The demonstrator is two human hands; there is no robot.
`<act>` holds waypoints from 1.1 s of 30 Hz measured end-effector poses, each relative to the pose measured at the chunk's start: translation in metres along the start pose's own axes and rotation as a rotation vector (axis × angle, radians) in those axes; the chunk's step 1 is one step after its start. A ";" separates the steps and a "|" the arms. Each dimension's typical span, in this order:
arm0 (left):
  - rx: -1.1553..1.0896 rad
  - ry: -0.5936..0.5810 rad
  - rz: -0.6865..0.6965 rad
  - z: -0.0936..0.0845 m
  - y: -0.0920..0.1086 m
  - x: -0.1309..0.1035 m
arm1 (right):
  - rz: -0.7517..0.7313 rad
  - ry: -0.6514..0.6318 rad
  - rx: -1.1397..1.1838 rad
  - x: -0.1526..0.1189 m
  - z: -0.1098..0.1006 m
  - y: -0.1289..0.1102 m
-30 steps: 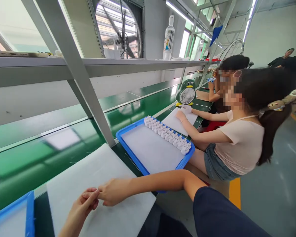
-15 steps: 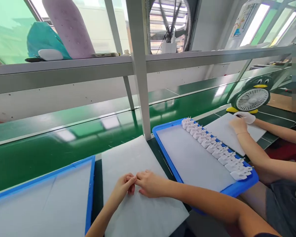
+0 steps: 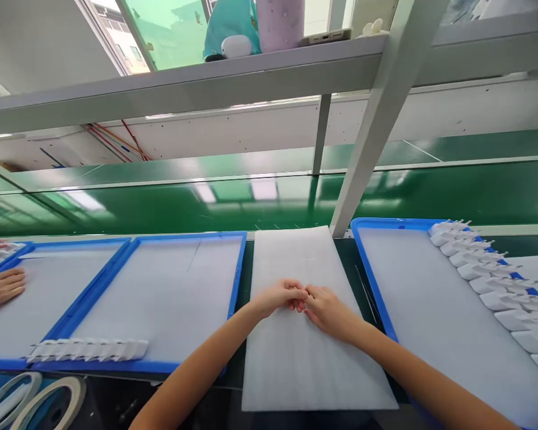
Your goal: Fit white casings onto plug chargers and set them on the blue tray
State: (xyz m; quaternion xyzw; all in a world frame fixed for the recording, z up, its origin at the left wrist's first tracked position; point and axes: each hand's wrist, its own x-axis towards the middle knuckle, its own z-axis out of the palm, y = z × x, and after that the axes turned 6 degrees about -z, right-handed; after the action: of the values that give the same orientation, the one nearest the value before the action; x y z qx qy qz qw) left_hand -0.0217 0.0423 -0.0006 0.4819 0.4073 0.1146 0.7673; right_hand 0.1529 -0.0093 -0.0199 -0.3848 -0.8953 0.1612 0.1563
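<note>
My left hand [image 3: 285, 297] and my right hand [image 3: 328, 309] meet at the fingertips above a white foam sheet [image 3: 314, 376]. Both are closed in a pinch; anything between the fingers is hidden. To the right stands a blue-rimmed tray [image 3: 373, 286] with a row of small white plastic parts [image 3: 493, 278] along its far right side. On the left, another blue-rimmed tray [image 3: 238, 280] has a short row of white parts [image 3: 89, 350] along its near edge.
At the far left another person's hand [image 3: 3, 289] rests over a further tray [image 3: 112, 263]. Rolls of tape [image 3: 54, 406] lie at the lower left. A slanted metal post [image 3: 381, 107] rises behind the sheet, joined to a shelf [image 3: 183, 86]. Behind runs a green belt [image 3: 170, 206].
My view has swung left, bringing the left trays and tape rolls into sight and losing the co-worker on the right. My hands stay joined at the fingertips over the sheet.
</note>
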 end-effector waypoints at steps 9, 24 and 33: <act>0.025 0.044 0.033 0.004 -0.003 0.001 | -0.019 0.017 0.051 -0.003 0.002 0.003; 0.120 0.009 0.242 0.009 0.003 -0.001 | -0.004 0.054 0.081 -0.002 0.002 0.007; 0.155 0.021 0.293 0.008 0.003 0.000 | 0.016 0.027 0.087 -0.001 -0.003 0.004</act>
State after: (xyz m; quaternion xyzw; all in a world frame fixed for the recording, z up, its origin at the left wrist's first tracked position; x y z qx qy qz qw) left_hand -0.0148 0.0387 0.0039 0.5926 0.3483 0.1985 0.6986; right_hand 0.1579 -0.0071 -0.0190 -0.3869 -0.8822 0.1960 0.1834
